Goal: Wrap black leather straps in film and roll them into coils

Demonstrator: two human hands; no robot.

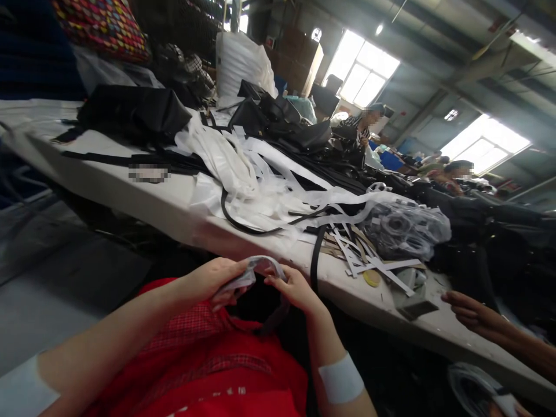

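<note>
Above the red apron, both hands hold one looped grey strip (266, 262) in front of the table's edge. My left hand (221, 279) has its fingers closed round the strip's left end. On the other side, my right hand (293, 286) pinches the loop between thumb and fingers. A darker part of the strip hangs down below my right hand. Beyond the hands, a heap of white strips (247, 185) lies on the white table (174, 217), with a thin black strip curving over it.
Black bags (134, 113) lie at the back left. Clear plastic-wrapped rolls (403, 226), cut strips (360, 255) and a yellow roll (371, 278) are on the right. Another person's hand (473, 313) reaches in at the right; more people are behind.
</note>
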